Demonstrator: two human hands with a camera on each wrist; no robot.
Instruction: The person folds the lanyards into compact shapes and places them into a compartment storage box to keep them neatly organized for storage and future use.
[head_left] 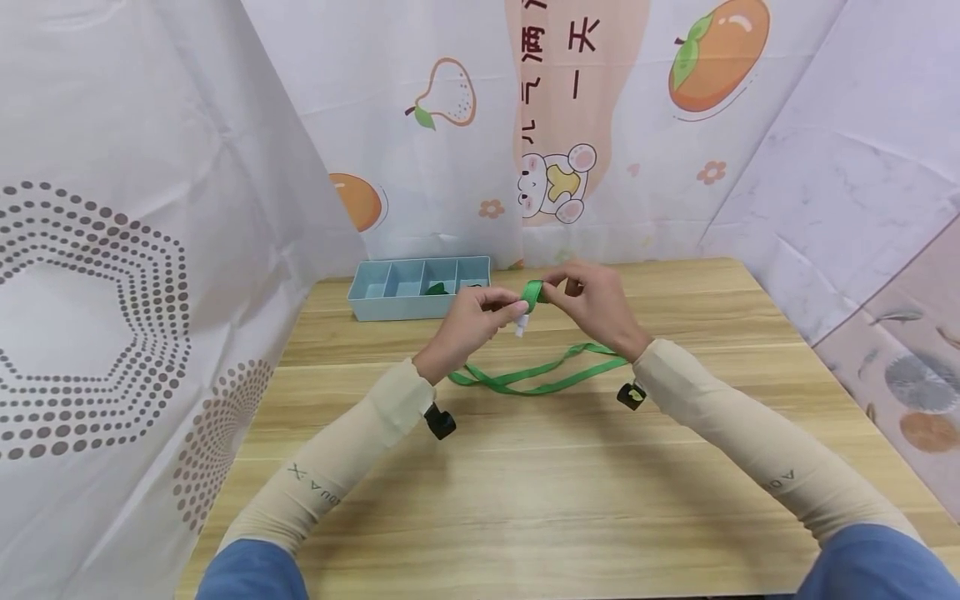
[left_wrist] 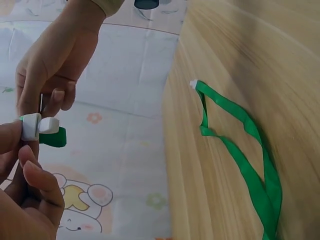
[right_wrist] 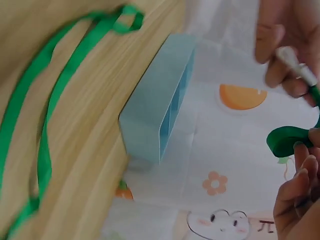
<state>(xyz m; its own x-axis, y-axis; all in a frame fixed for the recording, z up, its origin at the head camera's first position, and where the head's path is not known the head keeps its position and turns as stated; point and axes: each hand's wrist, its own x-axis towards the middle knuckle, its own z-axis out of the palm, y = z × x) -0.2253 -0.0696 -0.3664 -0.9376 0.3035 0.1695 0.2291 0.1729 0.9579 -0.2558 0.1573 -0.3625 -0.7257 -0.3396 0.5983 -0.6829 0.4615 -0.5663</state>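
Observation:
In the head view, my left hand pinches the white plastic buckle of a green lanyard. My right hand, close beside it, pinches the green strap, which bends into a small loop. The right wrist view shows that loop by the right fingertips, with the white buckle at the left hand. Another green lanyard lies in a long loop on the table below the hands. A small white piece sits at its end in the left wrist view.
A light blue tray with several compartments stands at the table's back left. Dark green material lies in one of them. Printed cloth hangs behind the wooden table and at both sides.

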